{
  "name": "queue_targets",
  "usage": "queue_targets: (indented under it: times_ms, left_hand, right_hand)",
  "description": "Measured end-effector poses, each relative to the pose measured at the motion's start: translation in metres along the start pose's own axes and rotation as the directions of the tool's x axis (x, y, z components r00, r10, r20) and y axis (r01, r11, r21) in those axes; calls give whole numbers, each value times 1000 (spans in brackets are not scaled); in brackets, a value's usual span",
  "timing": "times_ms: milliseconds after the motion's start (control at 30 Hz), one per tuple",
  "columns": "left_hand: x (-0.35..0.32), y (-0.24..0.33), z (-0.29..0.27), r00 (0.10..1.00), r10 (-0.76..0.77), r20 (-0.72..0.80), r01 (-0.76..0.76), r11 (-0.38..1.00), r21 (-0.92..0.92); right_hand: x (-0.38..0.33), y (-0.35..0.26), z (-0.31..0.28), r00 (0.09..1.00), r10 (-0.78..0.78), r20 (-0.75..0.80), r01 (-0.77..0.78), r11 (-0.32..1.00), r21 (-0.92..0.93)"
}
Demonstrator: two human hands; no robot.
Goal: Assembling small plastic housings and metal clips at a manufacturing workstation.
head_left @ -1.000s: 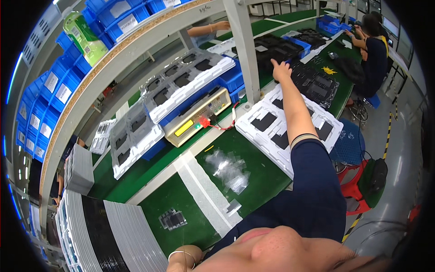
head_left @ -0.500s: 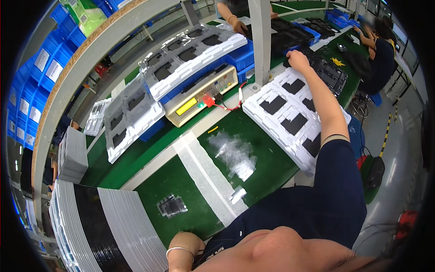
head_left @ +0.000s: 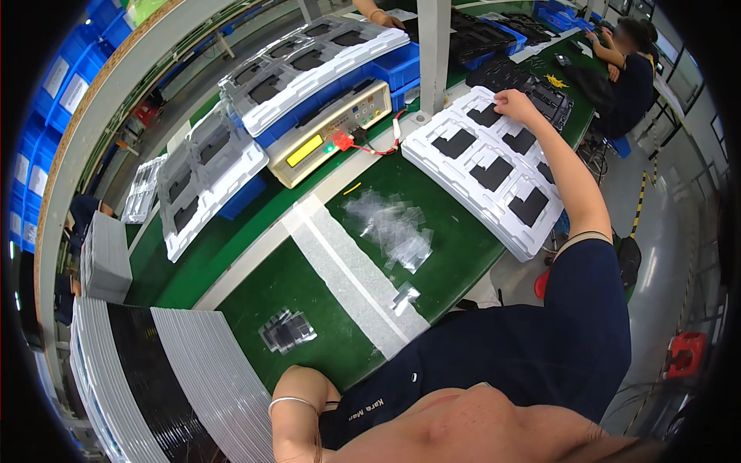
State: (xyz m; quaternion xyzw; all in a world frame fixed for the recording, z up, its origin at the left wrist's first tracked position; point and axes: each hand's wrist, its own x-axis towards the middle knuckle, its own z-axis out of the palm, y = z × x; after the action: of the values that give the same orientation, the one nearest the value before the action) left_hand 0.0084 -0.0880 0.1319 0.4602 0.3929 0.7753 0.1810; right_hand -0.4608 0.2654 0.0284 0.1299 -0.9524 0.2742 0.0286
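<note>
My right hand reaches to the far end of a white moulded tray on the right of the bench. Its fingers pinch at the corner of a black flat piece lying in a pocket there. Several more such black pieces, among them one nearer me, lie in the tray's other pockets. Of my left arm, only the bent part with a pale bracelet shows at the lower edge. The left hand itself is out of sight.
Clear film pieces lie scattered on the green bench. A beige instrument stands behind, near more filled trays. Stacked white trays rise at the left, and a grey post stands beyond. Co-workers sit farther back.
My right hand has come back from beyond the white tray to the black piece at its far end. The whole view has shifted slightly.
</note>
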Motion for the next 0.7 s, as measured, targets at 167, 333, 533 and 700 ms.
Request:
queue_targets:
  times_ms: [167,333,533,700]
  left_hand:
    - [-3,5,5,1000,-9,10,9,1000,6]
    - [-1,7,4,999,-34,23,34,999,-6]
    - [4,9,3,997,-67,43,68,997,-26]
    - [8,12,3,993,-94,69,97,995,-33]
  right_hand:
    - [12,25,8,996,74,49,-82,979,187]
    - [6,9,11,999,-9,-43,22,955,295]
    - [-1,-9,7,981,-190,-32,173,941,-290]
    - [-9,-9,10,989,-125,-85,104,971,-218]
